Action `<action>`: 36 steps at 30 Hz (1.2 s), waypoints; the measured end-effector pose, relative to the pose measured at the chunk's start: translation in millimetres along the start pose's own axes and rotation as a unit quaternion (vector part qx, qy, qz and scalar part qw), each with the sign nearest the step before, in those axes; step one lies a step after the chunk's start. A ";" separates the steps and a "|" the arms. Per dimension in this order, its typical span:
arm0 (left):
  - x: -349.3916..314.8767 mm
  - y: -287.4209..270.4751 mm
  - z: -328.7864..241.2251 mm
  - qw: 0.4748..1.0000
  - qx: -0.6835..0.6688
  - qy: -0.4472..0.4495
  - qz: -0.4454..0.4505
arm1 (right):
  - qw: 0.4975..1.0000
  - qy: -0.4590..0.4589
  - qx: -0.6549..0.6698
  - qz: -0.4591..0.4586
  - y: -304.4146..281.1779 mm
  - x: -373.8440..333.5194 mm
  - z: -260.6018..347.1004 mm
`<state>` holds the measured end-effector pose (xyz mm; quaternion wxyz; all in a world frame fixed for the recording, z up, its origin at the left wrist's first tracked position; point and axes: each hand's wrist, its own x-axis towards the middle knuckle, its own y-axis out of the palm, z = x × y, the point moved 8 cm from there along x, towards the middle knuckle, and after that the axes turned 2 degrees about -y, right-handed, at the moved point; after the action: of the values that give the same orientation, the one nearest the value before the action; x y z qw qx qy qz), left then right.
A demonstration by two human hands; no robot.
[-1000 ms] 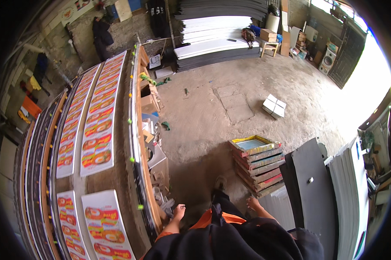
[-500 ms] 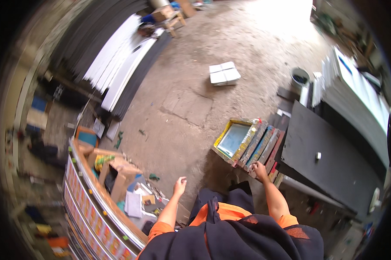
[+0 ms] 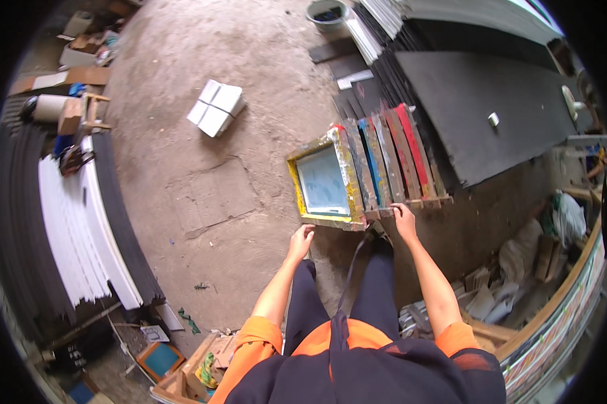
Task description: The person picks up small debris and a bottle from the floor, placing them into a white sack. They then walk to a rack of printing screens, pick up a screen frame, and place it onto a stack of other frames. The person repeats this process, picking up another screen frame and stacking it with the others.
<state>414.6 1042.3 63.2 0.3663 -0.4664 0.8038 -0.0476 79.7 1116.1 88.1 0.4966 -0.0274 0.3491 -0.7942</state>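
A row of wooden screen-printing frames stands on edge before me, their sides stained blue, grey and red. At its left end leans a yellow-stained screen-printing frame (image 3: 349,214) with pale blue mesh. My left hand (image 3: 301,242) is just below the lower left edge of this frame, fingers loosely bent and holding nothing that I can see; whether the fingertips touch the wood is unclear. My right hand (image 3: 404,221) has its fingers closed at the near end of a grey frame (image 3: 390,158) in the row. Its fingertips are partly hidden against the wood.
A tied white paper bundle (image 3: 216,108) lies on the concrete floor. Dark sheets (image 3: 478,114) are stacked to the right, behind the frames. White and black sheets (image 3: 68,229) stand at the left. A grey bucket (image 3: 327,15) is at the far end. Scraps and bags (image 3: 512,262) lie right of me.
My view has turned to the right, and the frames now lie more squarely ahead. My left hand has come from open air to the yellow-stained frame's edge. My right hand stays at the row.
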 end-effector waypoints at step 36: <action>136.0 -13.6 25.7 0.958 -0.283 -0.046 -0.022 | 0.992 -0.105 0.044 0.052 220.4 33.7 83.0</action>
<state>400.2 934.8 -23.8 0.2542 -0.5705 0.7561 0.1953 264.7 987.2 12.4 0.5722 -0.0702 0.2604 -0.7745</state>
